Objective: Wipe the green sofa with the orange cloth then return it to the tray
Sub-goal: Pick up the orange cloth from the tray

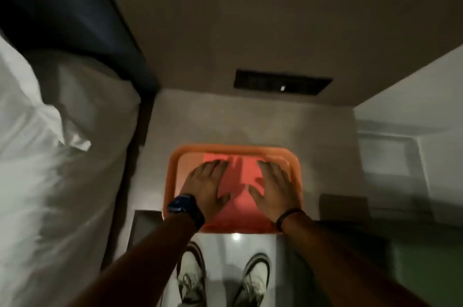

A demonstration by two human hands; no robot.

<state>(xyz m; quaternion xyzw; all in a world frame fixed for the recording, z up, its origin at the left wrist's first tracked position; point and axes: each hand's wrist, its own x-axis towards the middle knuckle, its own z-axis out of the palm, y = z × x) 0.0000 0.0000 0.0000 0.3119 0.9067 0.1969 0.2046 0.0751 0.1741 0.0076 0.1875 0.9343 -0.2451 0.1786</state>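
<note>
An orange tray (172, 173) sits on a pale surface in front of me. The orange cloth (241, 173) lies flat and folded inside it. My left hand (208, 183), with a dark watch at the wrist, rests palm down on the cloth's left part, fingers spread. My right hand (275, 188), with a dark band at the wrist, lies palm down on its right part, fingers apart. Neither hand grips the cloth. A dim green surface (426, 264) at the lower right may be the green sofa; the view is dark and blurred there.
A bed with white bedding (50, 156) and a dark headboard (62, 18) fills the left side. A dark vent (280, 82) is set in the wall behind the tray. My shoes (220, 279) stand on a glossy floor below. White furniture (400, 131) stands at right.
</note>
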